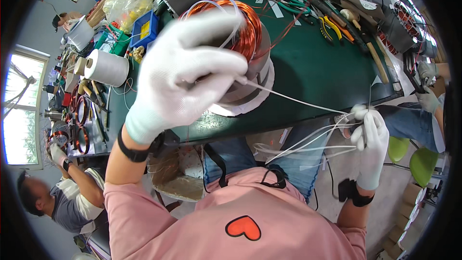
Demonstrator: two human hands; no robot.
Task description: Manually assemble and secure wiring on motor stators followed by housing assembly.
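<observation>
Copper windings (252, 30) sit formed at twelve o'clock; beside them our left hand (185, 67) pinches white cord (299, 100); at three, our right hand (371, 132) grips its gathered loops; with much slack, we judge the cord work unfinished.

A grey cylindrical core (263, 73), partly hidden, sits on the green bench (317, 62), shiny copper windings (252, 29) bulging on top. White cord (298, 100) stretches nearly straight rightward, loose loops trailing beyond the edge.

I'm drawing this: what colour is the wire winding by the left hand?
The wire winding is copper-orange, best seen in the head view.
</observation>
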